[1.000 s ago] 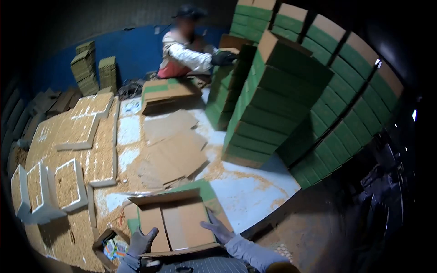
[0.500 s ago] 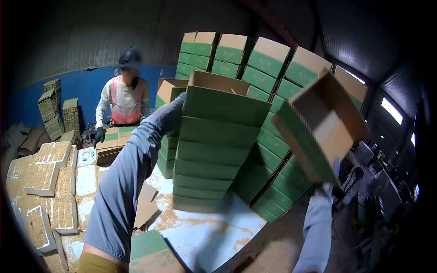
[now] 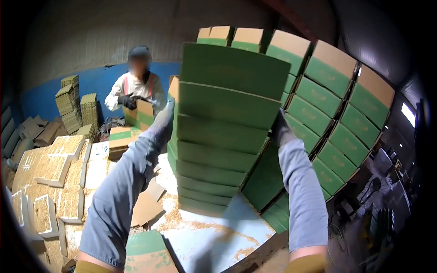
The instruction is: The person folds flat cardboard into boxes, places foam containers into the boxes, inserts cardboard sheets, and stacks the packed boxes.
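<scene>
A tall stack of green cardboard boxes stands in front of me. At its top sits a green cardboard box, its front wall facing me. My left hand, in a grey glove, is closed against the left side of the stack near the top box's lower edge. On the opposite side, my gloved right hand grips at the box's lower right corner. The stack partly hides the fingers of both hands.
Rows of stacked green-and-brown boxes rise behind and to the right. A co-worker in dark gloves handles a carton at the left. Straw-covered white foam pieces, egg-tray stacks and flattened cardboard lie around.
The open box in my right hand has swung left onto the top of the stack. My right hand has come in to the stack's right side. The co-worker has lifted a carton.
</scene>
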### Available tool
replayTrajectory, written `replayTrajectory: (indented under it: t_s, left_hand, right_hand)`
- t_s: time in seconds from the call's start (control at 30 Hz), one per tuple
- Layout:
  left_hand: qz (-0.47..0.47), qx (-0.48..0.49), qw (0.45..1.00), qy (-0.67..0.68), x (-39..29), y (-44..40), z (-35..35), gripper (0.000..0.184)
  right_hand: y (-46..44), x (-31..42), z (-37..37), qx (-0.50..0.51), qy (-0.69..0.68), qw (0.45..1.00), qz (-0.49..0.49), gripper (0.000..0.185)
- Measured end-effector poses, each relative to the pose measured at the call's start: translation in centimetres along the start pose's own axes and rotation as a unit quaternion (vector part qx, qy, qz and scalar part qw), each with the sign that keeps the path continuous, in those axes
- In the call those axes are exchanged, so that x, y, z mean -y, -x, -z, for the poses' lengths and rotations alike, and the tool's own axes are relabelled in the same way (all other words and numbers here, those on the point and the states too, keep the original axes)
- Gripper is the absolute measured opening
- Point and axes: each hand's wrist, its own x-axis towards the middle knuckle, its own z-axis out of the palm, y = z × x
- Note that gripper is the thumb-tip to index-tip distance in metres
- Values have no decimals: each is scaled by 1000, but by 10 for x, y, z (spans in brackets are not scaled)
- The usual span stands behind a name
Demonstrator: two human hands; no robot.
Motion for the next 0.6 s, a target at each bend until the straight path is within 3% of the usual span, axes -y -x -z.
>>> replayTrajectory:
  t_s: [0.03,0.07,0.1,0.17,0.23,0.27,0.3,0.37,0.47,0.53,0.57,0.6]
  left_hand:
    - [-109,1,981,-160,16,20,25,58]
    - [-214,-33,925,-313,32,40,49,58]
    - [-343,5,815,-467,67,61,100,60]
    - [-216,17,810,-545,88,172,135,65]
    - [-66,22,676,-734,157,293,213,70]
    - [5,44,640,-768,177,353,239,72]
    - [72,69,601,-793,189,405,255,75]
    - [131,81,637,-755,207,470,241,79]
    - [103,63,672,-731,258,495,205,88]
    - [96,69,738,-665,243,491,182,91]
    - [79,59,775,-625,224,494,178,92]
    - [69,84,767,-633,190,500,175,92]
  right_hand:
    - [12,-21,7,-20,-3,999,26,53]
    - [30,-44,19,-42,-6,998,42,53]
    - [56,-73,35,-64,-7,997,42,53]
    - [122,-147,66,-81,21,996,-24,51]
    - [212,-228,81,-33,61,982,-176,49]
    - [261,-264,79,68,41,979,-189,45]
    - [309,-278,62,121,53,956,-261,48]
    - [404,-301,23,246,97,883,-388,58]
    - [496,-351,-19,397,260,825,-308,66]
    - [490,-302,-63,446,478,731,-197,74]
    - [477,-295,-62,450,501,710,-205,83]
    - [470,-324,-45,400,297,838,-222,77]
